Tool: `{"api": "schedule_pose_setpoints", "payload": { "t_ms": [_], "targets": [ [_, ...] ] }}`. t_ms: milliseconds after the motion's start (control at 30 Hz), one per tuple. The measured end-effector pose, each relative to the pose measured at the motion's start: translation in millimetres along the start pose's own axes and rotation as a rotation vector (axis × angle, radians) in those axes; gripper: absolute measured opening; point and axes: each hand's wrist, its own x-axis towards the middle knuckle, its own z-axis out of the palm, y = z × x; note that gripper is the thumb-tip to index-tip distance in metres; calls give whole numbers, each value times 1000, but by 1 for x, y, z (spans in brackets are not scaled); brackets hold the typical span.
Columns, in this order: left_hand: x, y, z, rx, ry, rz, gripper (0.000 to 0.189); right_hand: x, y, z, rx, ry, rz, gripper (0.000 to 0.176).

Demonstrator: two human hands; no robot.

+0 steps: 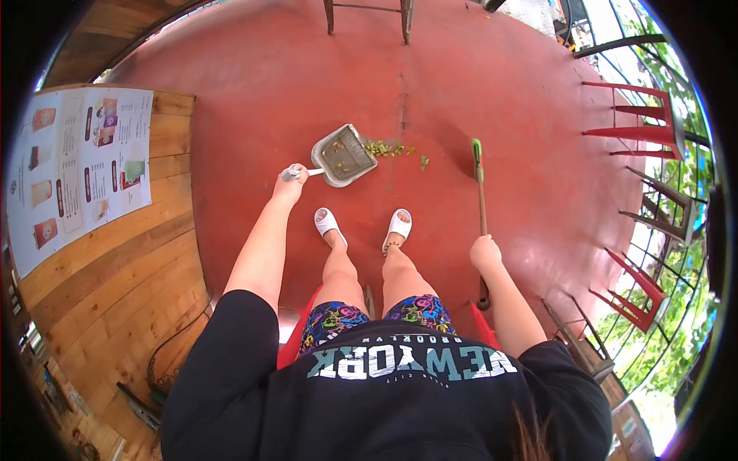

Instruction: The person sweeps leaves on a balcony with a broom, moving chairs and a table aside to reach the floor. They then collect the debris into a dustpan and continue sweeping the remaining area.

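Grey metal dustpan (344, 156) tilted on red floor (500, 92), mouth facing small pile of green-yellow leaves (387, 148) just beside it. Left hand (290, 183) closed around dustpan's pale handle. Right hand (486, 252) wrapped around stick of brown wooden broom with green head (482, 203); head on floor, right of leaves. 2 white sandals (398, 224) between hands.
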Motion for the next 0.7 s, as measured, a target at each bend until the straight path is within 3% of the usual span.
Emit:
{"api": "schedule_pose_setpoints", "payload": {
  "t_ms": [67, 167, 233, 333, 367, 433, 533, 600, 700],
  "targets": [
    [-1, -2, 0, -13, 58, 52, 19, 9, -16, -2, 12, -47, -17, 31],
    [-4, 3, -7, -44, 12, 77, 20, 37, -61, -6, -339, -112, -333, 20],
    [-5, -4, -6, -76, -17, 74, 20, 44, -105, -20, -288, -133, -274, 18],
    [-3, -1, -4, -74, -22, 45, 17, 26, -179, -31, 33, -57, -172, 21],
    [-4, 2, -6, -65, -34, 46, 17, 13, -203, -36, -16, -78, -240, 21],
    [-4, 4, -10, -89, -41, 46, 16, -9, -246, -28, 184, 11, -208, 20],
    [-3, 2, -12, -149, -36, 47, 16, -45, -290, -38, -201, -35, -532, 19],
    [0, 0, -17, -124, -42, 57, 20, -62, -299, -36, -208, 6, -597, 20],
    [-2, -7, -23, -188, -35, 84, 20, -78, -289, -20, 173, -33, -359, 27]
  ]
}}
